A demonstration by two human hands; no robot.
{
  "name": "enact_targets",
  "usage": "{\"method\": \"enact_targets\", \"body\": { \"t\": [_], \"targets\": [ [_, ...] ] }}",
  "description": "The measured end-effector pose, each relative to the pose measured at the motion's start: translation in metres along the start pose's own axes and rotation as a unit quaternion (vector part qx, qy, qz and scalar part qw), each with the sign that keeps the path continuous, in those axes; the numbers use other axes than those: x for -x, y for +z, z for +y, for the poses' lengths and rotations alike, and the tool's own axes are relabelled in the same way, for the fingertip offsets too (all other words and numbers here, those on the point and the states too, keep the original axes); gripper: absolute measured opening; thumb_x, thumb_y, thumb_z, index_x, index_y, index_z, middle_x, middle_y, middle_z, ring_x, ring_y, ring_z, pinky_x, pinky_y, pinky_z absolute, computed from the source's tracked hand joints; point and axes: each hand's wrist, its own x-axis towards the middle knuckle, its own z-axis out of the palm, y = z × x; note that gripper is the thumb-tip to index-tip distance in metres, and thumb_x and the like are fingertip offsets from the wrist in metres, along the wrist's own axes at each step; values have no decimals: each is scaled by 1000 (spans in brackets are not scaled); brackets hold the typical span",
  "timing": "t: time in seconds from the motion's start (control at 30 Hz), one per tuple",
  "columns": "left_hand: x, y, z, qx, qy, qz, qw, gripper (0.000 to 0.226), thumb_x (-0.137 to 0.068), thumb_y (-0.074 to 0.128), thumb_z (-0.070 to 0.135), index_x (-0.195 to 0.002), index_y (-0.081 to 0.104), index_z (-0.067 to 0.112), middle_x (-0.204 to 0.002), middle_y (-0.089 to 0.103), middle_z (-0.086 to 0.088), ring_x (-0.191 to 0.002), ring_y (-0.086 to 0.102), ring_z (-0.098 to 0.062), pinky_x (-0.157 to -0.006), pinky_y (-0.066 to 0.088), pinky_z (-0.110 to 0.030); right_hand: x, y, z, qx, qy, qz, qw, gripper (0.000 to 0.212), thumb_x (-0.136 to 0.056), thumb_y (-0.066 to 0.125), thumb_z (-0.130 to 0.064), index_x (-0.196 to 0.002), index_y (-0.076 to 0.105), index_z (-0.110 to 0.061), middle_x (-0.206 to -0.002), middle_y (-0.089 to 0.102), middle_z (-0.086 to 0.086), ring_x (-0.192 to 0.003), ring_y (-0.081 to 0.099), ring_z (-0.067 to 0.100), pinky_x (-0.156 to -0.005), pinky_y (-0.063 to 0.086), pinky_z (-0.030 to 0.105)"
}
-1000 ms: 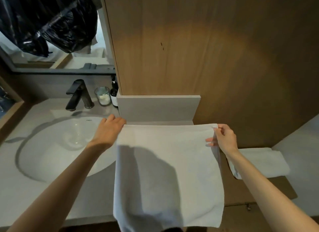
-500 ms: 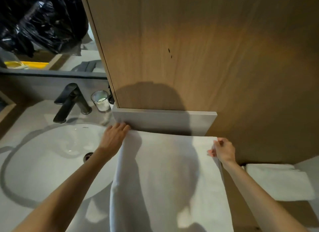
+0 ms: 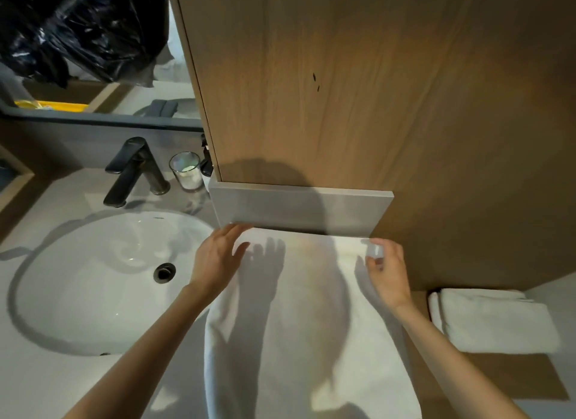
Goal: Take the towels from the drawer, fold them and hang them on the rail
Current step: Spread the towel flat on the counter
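A white towel (image 3: 308,319) lies spread on the counter to the right of the sink, its far edge against the grey backsplash and its near part hanging over the counter's front. My left hand (image 3: 218,259) hovers over the towel's far left corner with fingers straight and spread, holding nothing. My right hand (image 3: 385,267) is at the far right corner, fingers loosely curled just above the cloth; no grip shows. A second white towel (image 3: 492,320), folded, lies on the wooden shelf to the right. No rail or drawer is in view.
A white oval sink (image 3: 93,281) with a dark tap (image 3: 131,172) fills the left. A glass (image 3: 186,170) and a dark bottle (image 3: 206,166) stand behind it. A wooden cabinet panel (image 3: 358,91) rises straight ahead above the grey backsplash (image 3: 299,209). A mirror is at upper left.
The towel, held up by its top corners a second ago, now lies flat against the backsplash. Both hands have let go of the corners and lifted off.
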Motion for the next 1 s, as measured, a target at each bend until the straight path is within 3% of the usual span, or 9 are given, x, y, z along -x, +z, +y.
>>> {"method": "enact_targets", "body": {
  "t": [0.23, 0.43, 0.53, 0.63, 0.73, 0.83, 0.9, 1.0],
  "targets": [
    [71, -29, 18, 21, 32, -8, 999, 37, -86, 70, 21, -123, 62, 22, -122, 64, 5, -98, 64, -20, -71, 55, -32, 88, 9, -20, -11, -96, -106, 990, 36, -93, 55, -7, -113, 55, -36, -127, 41, -6, -98, 57, 2, -90, 48, 26],
    [165, -45, 19, 69, 56, -86, 992, 28, -90, 61, 37, -114, 67, 25, -116, 62, 6, -96, 62, -13, -72, 55, -26, 179, 21, -19, 111, -125, -211, 963, 32, -98, 49, -27, -128, 50, -39, -134, 45, -12, -123, 41, 13, -102, 38, 31],
    [210, -45, 16, 95, 48, -130, 986, 46, -90, 39, 61, -115, 65, 31, -116, 55, 11, -100, 56, -5, -76, 50, -16, 214, 28, -16, 207, -78, -238, 946, 35, -100, 43, -36, -135, 43, -43, -150, 33, -9, -138, 32, 21, -113, 31, 41],
    [240, -46, 14, 119, 48, -157, 979, 59, -84, 31, 75, -113, 63, 35, -117, 44, 16, -108, 46, 0, -83, 46, -14, 235, 40, -13, 273, -33, -259, 926, 42, -102, 40, -32, -142, 34, -44, -161, 13, -2, -148, 4, 34, -115, 11, 61],
    [257, -48, 14, 138, 79, -151, 976, 42, -85, 50, 61, -108, 64, 30, -115, 46, 9, -97, 54, -4, -80, 53, -18, 238, 45, -10, 261, -25, -255, 931, 44, -102, 39, -28, -143, 31, -45, -162, 6, -3, -149, -4, 36, -112, 6, 67],
    [267, -48, 14, 148, 98, -116, 977, 22, -85, 66, 34, -101, 64, 20, -110, 53, 0, -86, 60, -10, -73, 58, -25, 230, 47, -3, 253, -31, -262, 931, 43, -100, 43, -27, -139, 36, -45, -160, 12, -1, -149, 4, 34, -114, 12, 66],
    [272, -47, 11, 148, 94, -109, 979, 25, -79, 77, 17, -99, 61, 20, -108, 55, 0, -86, 62, -11, -73, 58, -26, 224, 48, 0, 254, -32, -272, 928, 44, -99, 44, -28, -139, 37, -46, -160, 15, 1, -149, 7, 32, -115, 16, 63],
    [273, -50, 4, 137, 86, -131, 978, 28, -76, 79, 16, -96, 59, 19, -106, 57, 3, -85, 62, -11, -74, 58, -28, 222, 47, 0, 269, -30, -285, 920, 45, -99, 44, -29, -140, 37, -45, -160, 14, 0, -149, 6, 33, -115, 17, 62]
  ]
}}
